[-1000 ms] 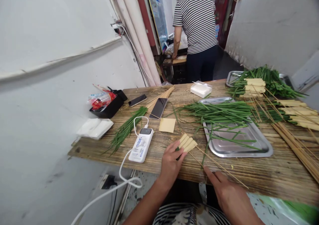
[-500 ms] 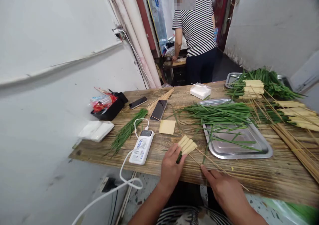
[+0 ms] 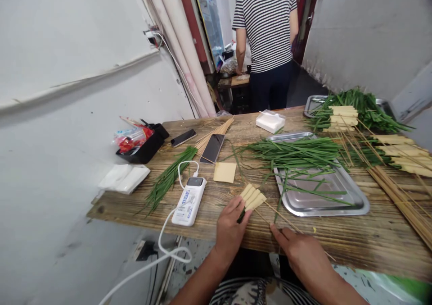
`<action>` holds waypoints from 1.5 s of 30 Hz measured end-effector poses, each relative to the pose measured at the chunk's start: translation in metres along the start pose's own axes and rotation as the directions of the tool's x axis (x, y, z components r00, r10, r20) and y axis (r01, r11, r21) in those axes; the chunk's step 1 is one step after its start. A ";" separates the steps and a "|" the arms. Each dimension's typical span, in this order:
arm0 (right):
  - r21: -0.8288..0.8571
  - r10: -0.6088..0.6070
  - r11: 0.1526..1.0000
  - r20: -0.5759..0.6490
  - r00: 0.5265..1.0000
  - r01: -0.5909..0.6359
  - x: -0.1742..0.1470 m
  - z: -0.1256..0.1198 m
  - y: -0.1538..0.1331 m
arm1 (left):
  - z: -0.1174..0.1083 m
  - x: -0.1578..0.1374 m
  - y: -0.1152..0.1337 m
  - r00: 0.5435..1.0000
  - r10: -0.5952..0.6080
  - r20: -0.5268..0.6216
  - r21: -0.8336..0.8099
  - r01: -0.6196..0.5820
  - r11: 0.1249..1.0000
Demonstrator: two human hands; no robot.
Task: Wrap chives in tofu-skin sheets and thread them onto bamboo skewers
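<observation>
My left hand [image 3: 232, 224] is closed around a bundle of pale yellow tofu-skin rolls [image 3: 252, 198], with dark green chive ends showing beside the fingers. Two thin bamboo skewers [image 3: 283, 216] run from the rolls toward my right hand [image 3: 300, 251]. The fingers of my right hand are pinched on the end of the nearer skewer; the other skewer passes over or behind that hand. A single square sheet of tofu skin [image 3: 225, 172] lies flat on the wooden table, a little beyond my left hand.
A metal tray [image 3: 324, 197] with loose chives [image 3: 297, 152] stands at right. Finished-looking skewered rolls [image 3: 405, 152] and bamboo skewers [image 3: 401, 201] lie farther right. Left are a white power bank [image 3: 189, 203], chives [image 3: 172, 174], phones [image 3: 212, 148] and a black box [image 3: 145, 147]. Behind stands a person [image 3: 266, 30].
The view has shifted slightly, so things on the left appear a little farther left. Both hands keep nearly the same place and hold. The person behind stands more upright.
</observation>
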State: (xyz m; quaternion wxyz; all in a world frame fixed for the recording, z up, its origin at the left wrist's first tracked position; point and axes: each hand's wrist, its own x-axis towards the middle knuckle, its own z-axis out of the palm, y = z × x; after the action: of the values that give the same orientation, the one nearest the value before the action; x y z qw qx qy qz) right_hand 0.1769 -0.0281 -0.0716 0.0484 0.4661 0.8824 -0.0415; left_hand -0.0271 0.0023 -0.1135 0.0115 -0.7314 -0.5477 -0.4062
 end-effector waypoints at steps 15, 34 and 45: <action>0.026 0.044 0.999 0.009 0.999 -0.044 0.027 -0.007 -0.013 | 0.000 0.000 0.000 0.999 -0.036 0.010 -0.033 0.036 0.999; 0.025 0.073 0.997 -0.274 0.959 -0.069 0.032 0.002 -0.019 | -0.004 -0.002 0.007 0.989 0.146 0.014 0.025 -0.146 0.989; -0.041 -0.080 0.996 -0.165 0.983 0.074 0.030 -0.002 -0.014 | -0.002 -0.004 0.007 0.987 0.142 0.076 0.134 -0.151 0.979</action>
State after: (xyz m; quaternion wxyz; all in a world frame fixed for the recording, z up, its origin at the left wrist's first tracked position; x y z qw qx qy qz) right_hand 0.1483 -0.0107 -0.0729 -0.0189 0.4324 0.9014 0.0110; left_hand -0.0232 -0.0044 -0.1116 0.0742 -0.7803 -0.5193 -0.3406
